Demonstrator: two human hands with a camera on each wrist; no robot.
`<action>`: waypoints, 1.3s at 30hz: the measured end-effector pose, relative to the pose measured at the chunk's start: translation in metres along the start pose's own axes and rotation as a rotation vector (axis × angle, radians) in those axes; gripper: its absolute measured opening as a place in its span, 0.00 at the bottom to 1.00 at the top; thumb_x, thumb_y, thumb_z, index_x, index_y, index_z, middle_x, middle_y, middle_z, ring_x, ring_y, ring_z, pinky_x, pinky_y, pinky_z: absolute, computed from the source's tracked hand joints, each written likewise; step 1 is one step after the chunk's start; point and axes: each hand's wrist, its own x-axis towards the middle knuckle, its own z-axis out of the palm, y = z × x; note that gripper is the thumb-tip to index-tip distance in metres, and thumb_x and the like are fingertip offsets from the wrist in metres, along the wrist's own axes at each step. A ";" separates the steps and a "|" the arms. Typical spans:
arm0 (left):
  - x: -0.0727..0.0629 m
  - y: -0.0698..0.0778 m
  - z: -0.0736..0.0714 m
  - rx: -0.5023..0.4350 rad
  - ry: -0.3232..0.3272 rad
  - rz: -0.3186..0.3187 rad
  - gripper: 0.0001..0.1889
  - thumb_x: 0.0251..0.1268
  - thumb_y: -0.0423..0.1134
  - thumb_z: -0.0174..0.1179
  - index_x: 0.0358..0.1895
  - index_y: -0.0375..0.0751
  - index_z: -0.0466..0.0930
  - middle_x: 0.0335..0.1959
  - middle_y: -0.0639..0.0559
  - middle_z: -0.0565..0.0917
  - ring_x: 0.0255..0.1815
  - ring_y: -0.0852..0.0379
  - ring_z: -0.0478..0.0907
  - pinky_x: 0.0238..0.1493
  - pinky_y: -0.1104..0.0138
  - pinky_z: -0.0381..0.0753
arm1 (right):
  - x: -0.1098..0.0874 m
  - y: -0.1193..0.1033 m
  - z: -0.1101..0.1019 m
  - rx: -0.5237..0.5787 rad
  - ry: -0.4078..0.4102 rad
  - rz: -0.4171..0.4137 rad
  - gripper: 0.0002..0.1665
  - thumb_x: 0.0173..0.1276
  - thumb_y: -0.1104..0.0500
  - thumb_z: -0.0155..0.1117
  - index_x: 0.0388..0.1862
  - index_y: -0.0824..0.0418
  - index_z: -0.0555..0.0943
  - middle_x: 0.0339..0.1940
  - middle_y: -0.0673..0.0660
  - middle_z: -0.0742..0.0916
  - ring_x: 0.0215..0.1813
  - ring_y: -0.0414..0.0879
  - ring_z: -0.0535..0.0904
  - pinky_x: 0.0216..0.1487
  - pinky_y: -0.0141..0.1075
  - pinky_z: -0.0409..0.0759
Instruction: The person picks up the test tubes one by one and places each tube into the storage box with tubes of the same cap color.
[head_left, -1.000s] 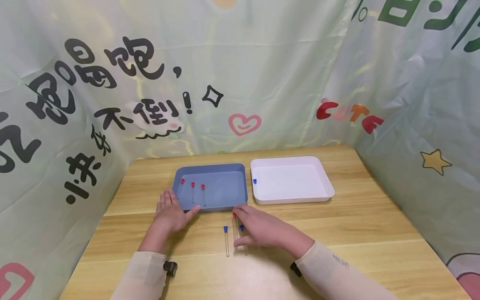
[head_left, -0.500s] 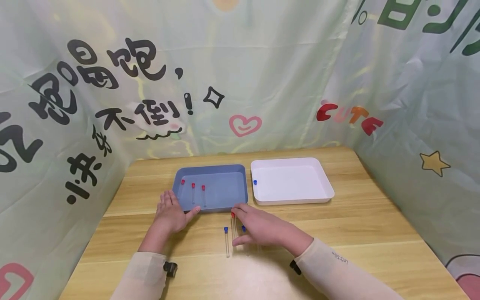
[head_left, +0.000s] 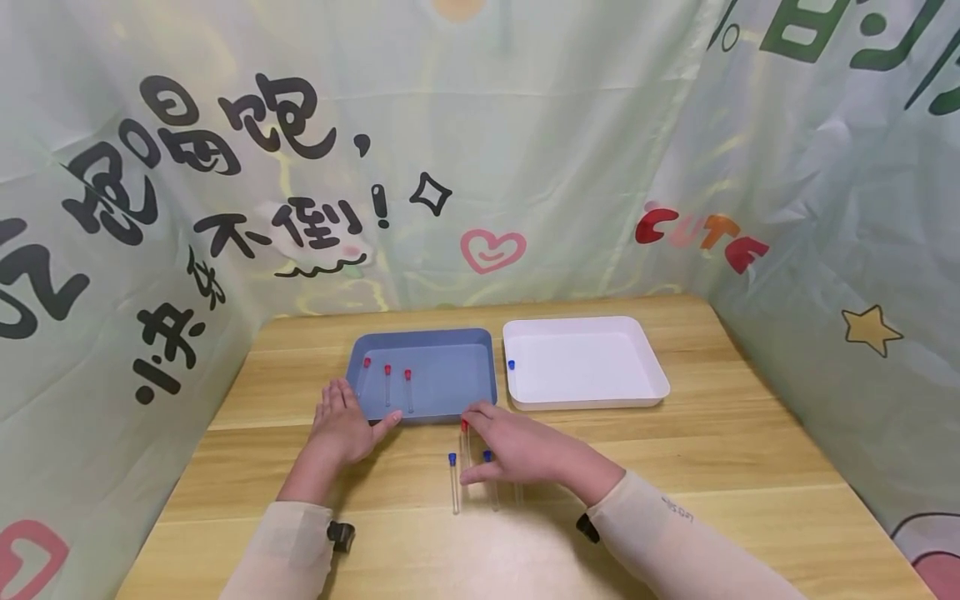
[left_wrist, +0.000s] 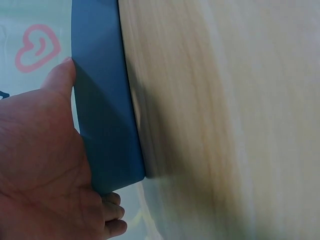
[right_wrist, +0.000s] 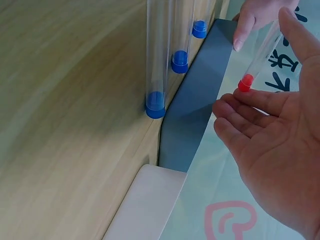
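Observation:
My right hand (head_left: 517,446) holds a clear test tube with a red cap (right_wrist: 246,83) lengthwise between thumb and fingers, above the table in front of the blue-grey tray. In the right wrist view the fingertips are at the cap and the thumb at the other end. Below and around this hand lie blue-capped test tubes (head_left: 453,485) on the table; the right wrist view shows three, one with a blue cap (right_wrist: 155,105) nearest. My left hand (head_left: 341,427), fingers extended, rests against the near left corner of the blue-grey tray (left_wrist: 107,115), thumb along its front rim.
Three red-capped tubes (head_left: 387,383) lie inside the blue-grey tray, toward its left. A white tray (head_left: 588,402) stands just right of it, with a blue-capped tube (head_left: 512,365) at its left wall. Printed cloth (head_left: 570,167) hangs behind and beside the wooden table (head_left: 720,467).
My right hand has moved slightly left and away from me with the red-capped test tube, uncovering more of the blue-capped tubes. The left hand stays at the tray corner.

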 end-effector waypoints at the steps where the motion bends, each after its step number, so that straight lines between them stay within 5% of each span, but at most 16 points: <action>1: 0.000 0.000 0.000 0.001 0.001 0.003 0.66 0.78 0.77 0.45 0.82 0.15 0.26 0.86 0.17 0.30 0.89 0.21 0.29 0.90 0.35 0.37 | 0.001 0.001 0.000 0.007 0.004 -0.002 0.56 0.73 0.30 0.68 0.84 0.66 0.67 0.82 0.62 0.74 0.80 0.54 0.76 0.82 0.46 0.77; 39: 0.001 -0.001 0.001 0.001 0.002 0.008 0.66 0.79 0.77 0.44 0.82 0.15 0.26 0.86 0.17 0.30 0.89 0.21 0.30 0.91 0.35 0.38 | 0.066 0.028 -0.026 0.165 0.029 0.096 0.62 0.73 0.27 0.67 0.90 0.60 0.57 0.90 0.61 0.63 0.87 0.57 0.68 0.85 0.53 0.73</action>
